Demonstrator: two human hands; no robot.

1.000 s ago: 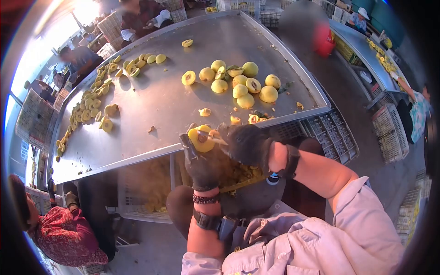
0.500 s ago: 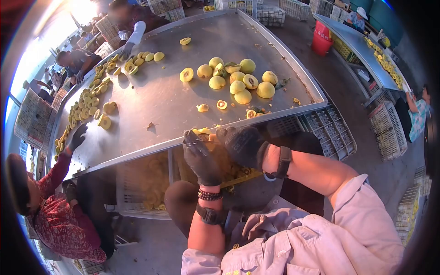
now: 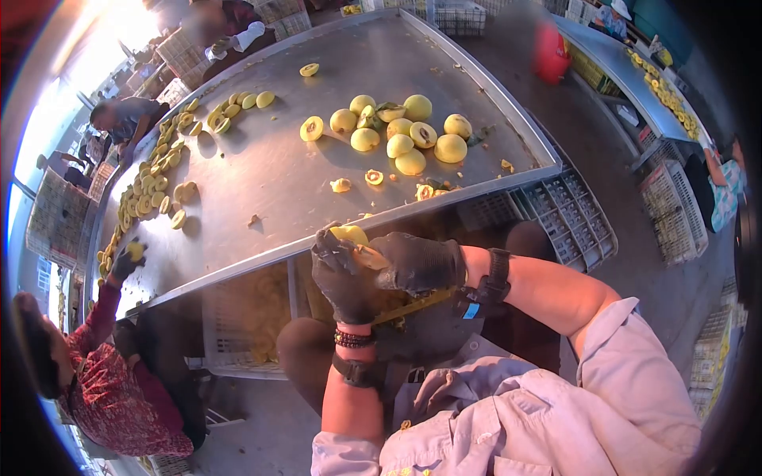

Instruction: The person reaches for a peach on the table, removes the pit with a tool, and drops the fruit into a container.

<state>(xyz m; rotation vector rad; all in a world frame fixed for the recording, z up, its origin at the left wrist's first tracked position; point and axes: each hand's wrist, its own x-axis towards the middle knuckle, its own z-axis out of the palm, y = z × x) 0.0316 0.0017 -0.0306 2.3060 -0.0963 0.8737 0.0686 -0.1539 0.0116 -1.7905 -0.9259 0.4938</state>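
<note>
My left hand [image 3: 343, 278], in a dark glove, is closed round a yellow peach [image 3: 349, 234] just off the near edge of the metal table [image 3: 294, 170]. My gloved right hand [image 3: 421, 264] presses in from the right with curled fingers. Between the hands shows an orange-brown piece [image 3: 369, 257]; I cannot tell whether it is peach flesh or a tool. Beyond them on the table sit several whole and cut peaches [image 3: 450, 148], with a cut peach piece [image 3: 374, 178] and scraps nearer me.
Many peach halves [image 3: 145, 194] line the table's left side. A co-worker's gloved hand [image 3: 127, 260] there holds a yellow piece. Under the table stand a crate of fruit [image 3: 246, 325] and a grey crate [image 3: 567, 218]. A red bucket [image 3: 549, 55] is at the far right.
My right hand has turned and lowered slightly against the peach, uncovering more of the orange-brown piece. The left co-worker's hand now holds a yellow piece. A far co-worker's arm has drawn back.
</note>
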